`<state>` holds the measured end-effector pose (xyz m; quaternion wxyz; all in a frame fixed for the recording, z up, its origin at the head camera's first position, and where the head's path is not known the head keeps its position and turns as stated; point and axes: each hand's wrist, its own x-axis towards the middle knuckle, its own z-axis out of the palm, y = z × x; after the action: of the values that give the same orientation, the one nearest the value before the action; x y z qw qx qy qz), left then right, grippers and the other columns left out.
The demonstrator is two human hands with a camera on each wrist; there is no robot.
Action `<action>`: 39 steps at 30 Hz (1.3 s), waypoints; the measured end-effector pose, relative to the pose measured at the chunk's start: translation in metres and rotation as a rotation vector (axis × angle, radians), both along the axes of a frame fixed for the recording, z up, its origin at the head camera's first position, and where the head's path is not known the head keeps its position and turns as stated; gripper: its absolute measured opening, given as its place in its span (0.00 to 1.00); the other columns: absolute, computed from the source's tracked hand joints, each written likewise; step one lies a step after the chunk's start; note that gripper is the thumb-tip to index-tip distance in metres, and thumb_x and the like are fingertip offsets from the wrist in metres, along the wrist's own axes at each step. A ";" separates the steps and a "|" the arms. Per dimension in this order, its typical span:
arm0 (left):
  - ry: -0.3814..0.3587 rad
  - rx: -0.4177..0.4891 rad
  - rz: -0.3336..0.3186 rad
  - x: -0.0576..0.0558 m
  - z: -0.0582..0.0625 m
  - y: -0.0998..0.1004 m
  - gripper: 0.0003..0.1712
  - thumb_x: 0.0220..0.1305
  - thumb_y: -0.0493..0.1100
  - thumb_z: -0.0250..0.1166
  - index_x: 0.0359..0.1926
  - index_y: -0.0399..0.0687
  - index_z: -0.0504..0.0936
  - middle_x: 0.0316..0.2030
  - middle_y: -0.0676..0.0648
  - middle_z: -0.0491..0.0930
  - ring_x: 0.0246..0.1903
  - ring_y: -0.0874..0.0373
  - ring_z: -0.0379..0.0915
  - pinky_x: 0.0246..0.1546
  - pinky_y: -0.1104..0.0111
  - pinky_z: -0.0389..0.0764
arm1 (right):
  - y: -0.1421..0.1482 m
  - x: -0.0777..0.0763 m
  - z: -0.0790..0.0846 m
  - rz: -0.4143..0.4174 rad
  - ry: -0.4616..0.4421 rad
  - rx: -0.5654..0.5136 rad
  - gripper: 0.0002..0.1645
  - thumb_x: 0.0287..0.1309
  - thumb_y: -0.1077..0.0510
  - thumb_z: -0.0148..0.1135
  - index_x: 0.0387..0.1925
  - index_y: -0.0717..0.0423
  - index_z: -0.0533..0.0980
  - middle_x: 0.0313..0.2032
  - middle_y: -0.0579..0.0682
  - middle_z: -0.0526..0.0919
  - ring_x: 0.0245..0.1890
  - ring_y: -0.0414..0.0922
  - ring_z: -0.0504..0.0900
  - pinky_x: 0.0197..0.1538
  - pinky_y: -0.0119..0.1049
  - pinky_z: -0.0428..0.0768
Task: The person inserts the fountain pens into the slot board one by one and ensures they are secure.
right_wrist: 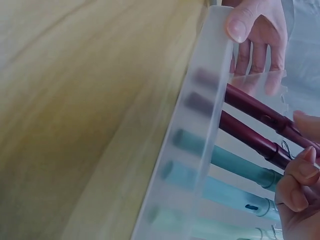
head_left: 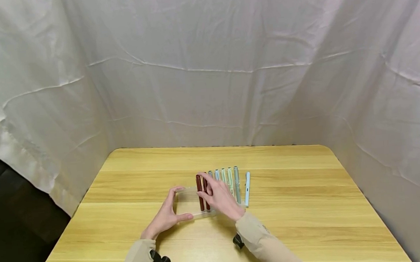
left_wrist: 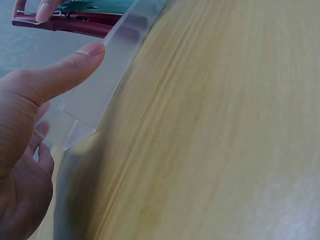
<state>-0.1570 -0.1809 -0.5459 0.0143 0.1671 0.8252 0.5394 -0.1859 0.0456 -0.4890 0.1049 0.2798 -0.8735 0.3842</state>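
A frosted clear plastic box [head_left: 187,202] lies on the table with several pens in a row in it. My left hand [head_left: 168,214] grips its left end, thumb on the near wall and fingers at the far side. The outermost dark red pen [head_left: 200,193] lies nearest that hand, and my right hand [head_left: 220,196] pinches it between thumb and fingers. Beside it is a second dark red pen [right_wrist: 255,137], then a teal pen [right_wrist: 242,166], a light blue pen [right_wrist: 235,195] and a pale green pen [right_wrist: 220,227]. The right hand covers part of the row.
A grey-green pen [head_left: 237,184] is at the row's right end. Just right of the box, a light blue pen [head_left: 248,189] lies slightly tilted. The wooden table [head_left: 313,221] is bounded by a pale curtain [head_left: 206,86] at the back and sides.
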 end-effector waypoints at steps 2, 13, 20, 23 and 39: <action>0.000 0.001 -0.001 0.000 0.000 0.000 0.57 0.45 0.46 0.82 0.72 0.46 0.58 0.74 0.39 0.60 0.77 0.35 0.48 0.75 0.31 0.45 | 0.000 0.000 0.001 -0.006 -0.019 0.020 0.39 0.59 0.57 0.71 0.70 0.53 0.67 0.15 0.41 0.72 0.12 0.29 0.62 0.17 0.21 0.65; -0.017 0.002 -0.005 0.000 0.001 0.001 0.57 0.45 0.45 0.82 0.72 0.44 0.58 0.74 0.37 0.59 0.77 0.36 0.47 0.76 0.33 0.45 | -0.001 -0.002 0.003 -0.022 -0.086 0.061 0.39 0.63 0.55 0.68 0.73 0.50 0.65 0.14 0.43 0.73 0.09 0.31 0.60 0.13 0.18 0.58; -0.035 -0.008 0.007 0.000 0.002 0.002 0.57 0.45 0.45 0.82 0.72 0.45 0.58 0.74 0.39 0.59 0.77 0.37 0.48 0.76 0.33 0.45 | -0.002 -0.004 0.004 -0.019 -0.079 0.083 0.38 0.64 0.55 0.67 0.73 0.50 0.64 0.13 0.43 0.73 0.08 0.31 0.59 0.12 0.18 0.57; -0.039 -0.006 0.011 0.000 0.002 0.002 0.57 0.44 0.44 0.82 0.72 0.46 0.59 0.74 0.39 0.59 0.77 0.37 0.48 0.76 0.33 0.45 | -0.001 -0.004 0.004 -0.015 -0.080 0.084 0.38 0.64 0.55 0.67 0.73 0.51 0.64 0.13 0.43 0.74 0.08 0.31 0.59 0.13 0.18 0.57; -0.039 -0.009 0.007 0.000 0.002 0.001 0.58 0.45 0.46 0.82 0.72 0.46 0.58 0.75 0.39 0.59 0.78 0.36 0.46 0.76 0.33 0.43 | 0.001 -0.002 0.005 0.005 -0.114 0.052 0.42 0.66 0.55 0.65 0.76 0.51 0.59 0.13 0.42 0.72 0.10 0.30 0.60 0.14 0.20 0.64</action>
<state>-0.1569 -0.1803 -0.5439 0.0291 0.1535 0.8278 0.5388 -0.1882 0.0463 -0.4841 0.0467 0.2624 -0.8871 0.3769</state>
